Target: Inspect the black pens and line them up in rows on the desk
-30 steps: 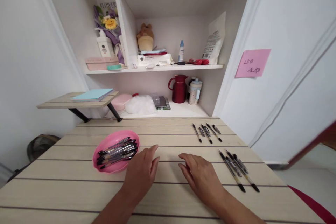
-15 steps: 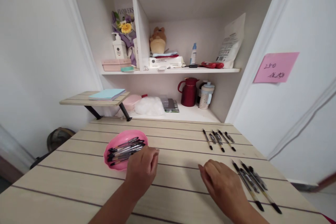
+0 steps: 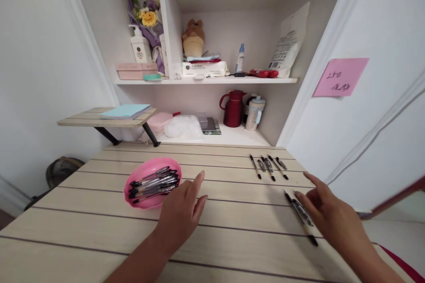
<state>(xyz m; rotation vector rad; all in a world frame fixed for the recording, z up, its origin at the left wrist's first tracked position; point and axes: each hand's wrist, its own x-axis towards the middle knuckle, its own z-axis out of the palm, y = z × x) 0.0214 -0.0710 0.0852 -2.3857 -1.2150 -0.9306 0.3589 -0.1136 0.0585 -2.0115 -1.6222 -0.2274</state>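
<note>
A pink bowl (image 3: 142, 171) on the left of the table holds several black-tipped pens (image 3: 154, 184). My left hand (image 3: 181, 208) is beside the bowl's right edge, empty, with thumb and index finger stretched apart. On the right, my right hand (image 3: 335, 219) hovers over the near group of pens, thumb and index finger spread. It hides part of that group; a clear-barrelled pen (image 3: 300, 219) and dark caps (image 3: 304, 213) show to the left of it. Farther back, another group of pens and caps (image 3: 268, 166) lies in a row.
A small raised stand (image 3: 83, 117) with blue paper (image 3: 126, 111) is at the back left. Behind the table, shelves hold a red jug (image 3: 234, 110), a speckled cup (image 3: 255, 115) and a white plastic bag (image 3: 183, 127). A pink note (image 3: 341, 77) is on the right wall.
My right hand has moved right, over the near pens, and its fingers have opened. The left hand's fingers have stretched out from a closed shape. The whole view has shifted slightly.
</note>
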